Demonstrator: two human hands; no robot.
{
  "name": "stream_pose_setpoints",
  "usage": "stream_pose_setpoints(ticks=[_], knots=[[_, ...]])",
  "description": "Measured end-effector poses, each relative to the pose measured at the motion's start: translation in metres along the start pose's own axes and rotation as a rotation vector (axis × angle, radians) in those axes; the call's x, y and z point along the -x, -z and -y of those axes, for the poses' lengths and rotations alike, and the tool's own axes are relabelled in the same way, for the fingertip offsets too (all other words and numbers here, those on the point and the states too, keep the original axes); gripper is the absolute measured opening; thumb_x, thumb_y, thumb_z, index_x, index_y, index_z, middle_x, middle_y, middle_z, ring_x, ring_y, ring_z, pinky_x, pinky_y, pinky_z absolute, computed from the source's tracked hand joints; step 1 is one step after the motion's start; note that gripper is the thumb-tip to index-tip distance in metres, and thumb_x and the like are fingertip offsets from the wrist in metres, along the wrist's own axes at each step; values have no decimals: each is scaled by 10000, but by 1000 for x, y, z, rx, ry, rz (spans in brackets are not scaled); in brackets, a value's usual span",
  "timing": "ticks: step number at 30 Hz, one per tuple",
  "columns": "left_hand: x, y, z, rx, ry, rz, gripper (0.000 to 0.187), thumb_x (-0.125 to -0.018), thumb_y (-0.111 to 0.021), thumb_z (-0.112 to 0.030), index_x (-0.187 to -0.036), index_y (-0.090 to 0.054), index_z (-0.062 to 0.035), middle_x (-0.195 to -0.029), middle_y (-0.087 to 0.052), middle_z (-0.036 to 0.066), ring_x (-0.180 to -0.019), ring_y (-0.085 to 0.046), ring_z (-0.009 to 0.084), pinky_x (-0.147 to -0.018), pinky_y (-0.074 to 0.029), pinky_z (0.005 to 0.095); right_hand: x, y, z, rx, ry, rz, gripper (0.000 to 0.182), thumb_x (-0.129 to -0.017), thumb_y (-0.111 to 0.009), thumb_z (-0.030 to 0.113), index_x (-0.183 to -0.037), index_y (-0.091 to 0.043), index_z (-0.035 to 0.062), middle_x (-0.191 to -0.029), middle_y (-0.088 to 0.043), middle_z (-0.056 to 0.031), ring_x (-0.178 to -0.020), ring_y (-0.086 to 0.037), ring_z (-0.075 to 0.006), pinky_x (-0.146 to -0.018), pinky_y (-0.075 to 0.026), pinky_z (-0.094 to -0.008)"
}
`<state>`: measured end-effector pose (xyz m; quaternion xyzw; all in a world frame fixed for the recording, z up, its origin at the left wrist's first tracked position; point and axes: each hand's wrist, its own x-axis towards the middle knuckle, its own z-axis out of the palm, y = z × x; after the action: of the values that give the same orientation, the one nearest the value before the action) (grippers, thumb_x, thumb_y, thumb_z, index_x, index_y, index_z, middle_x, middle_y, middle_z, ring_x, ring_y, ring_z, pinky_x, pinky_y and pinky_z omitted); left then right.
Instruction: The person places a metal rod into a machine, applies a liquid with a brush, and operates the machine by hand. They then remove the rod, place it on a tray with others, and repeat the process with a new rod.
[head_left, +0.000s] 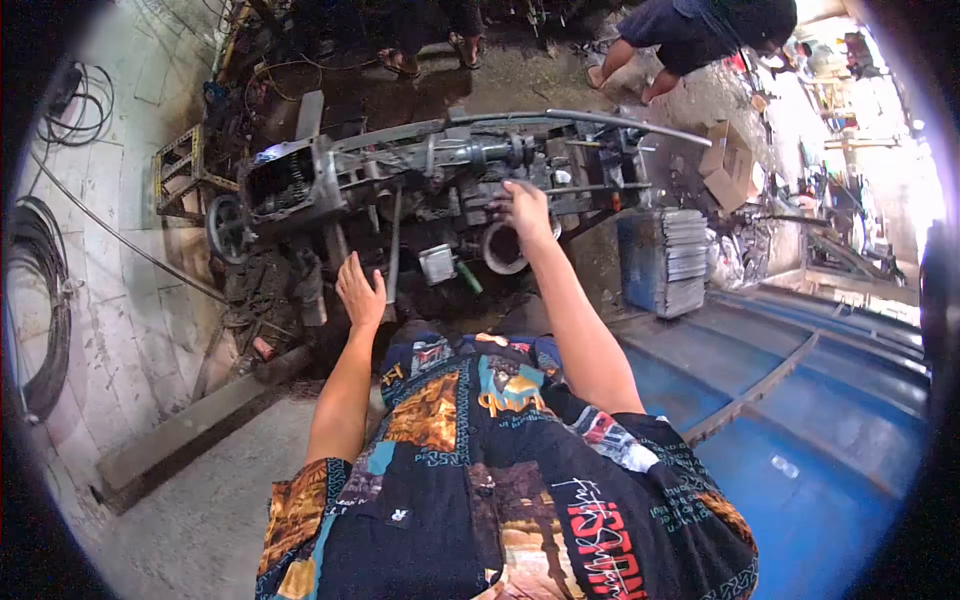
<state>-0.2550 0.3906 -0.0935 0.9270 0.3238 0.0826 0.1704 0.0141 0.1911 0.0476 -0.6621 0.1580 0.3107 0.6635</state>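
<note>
A greasy metal lathe (470, 150) stretches across the view in front of me. My left hand (360, 292) is open, its fingers together and stretched out, near a lever (395, 235) at the front of the lathe. My right hand (525, 212) reaches to the middle part of the machine, fingers apart and partly bent. Its fingertips look dark, and whether they touch the metal is hard to see. Below that hand sits a round ring-shaped part (504, 248). Between my hands are a pale square block (436, 264) and a green handle (468, 277).
Left of the lathe are a handwheel (226, 228), a yellow metal frame (180, 172) and coiled cable (45, 300) on the wall. A long beam (200, 425) lies on the floor. To the right are a ribbed blue-grey block (665, 262), a cardboard box (728, 165) and blue panels (780, 400). People (690, 45) stand behind.
</note>
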Motion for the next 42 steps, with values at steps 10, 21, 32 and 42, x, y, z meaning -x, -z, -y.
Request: stream_pose_setpoints(ticks=[10, 21, 32, 42], knots=[[69, -84, -138, -110, 338, -125, 558, -898, -580, -288, -1361, -412, -25, -1314, -481, 195, -1223, -449, 372, -1008, -358, 493, -83, 205, 132, 796, 1178, -217, 265, -837, -651, 132, -1053, -651, -21, -941, -664, -185, -874, -651, -321, -812, -509, -388], [93, -147, -216, 497, 1126, 280, 632, -957, -535, -360, -1387, -356, 67, -1305, -524, 248, -1239, -479, 388, -1035, -365, 398, -196, 259, 153, 1413, 1017, -74, 484, -958, -443, 473, -945, -729, 83, -913, -682, -167, -930, -643, -347, -852, -489, -446], [88, -155, -213, 1384, 1322, 139, 368, -983, -514, -440, -1028, -564, -78, -842, -565, 30, -792, -545, 186, -805, -489, 359, -199, 266, 150, 1434, 1054, -69, 485, -972, -416, 452, -926, -710, 69, -916, -678, -165, -918, -636, -335, -853, -473, -451], [37, -128, -238, 1264, 1380, -74, 523, -957, -418, -587, -764, -523, -112, -544, -407, -15, -455, -438, 144, -459, -413, 320, -191, 266, 150, 1223, 1148, -66, 350, -934, -526, 344, -1074, -657, 51, -1059, -640, -162, -1025, -586, -340, -911, -439, -437]])
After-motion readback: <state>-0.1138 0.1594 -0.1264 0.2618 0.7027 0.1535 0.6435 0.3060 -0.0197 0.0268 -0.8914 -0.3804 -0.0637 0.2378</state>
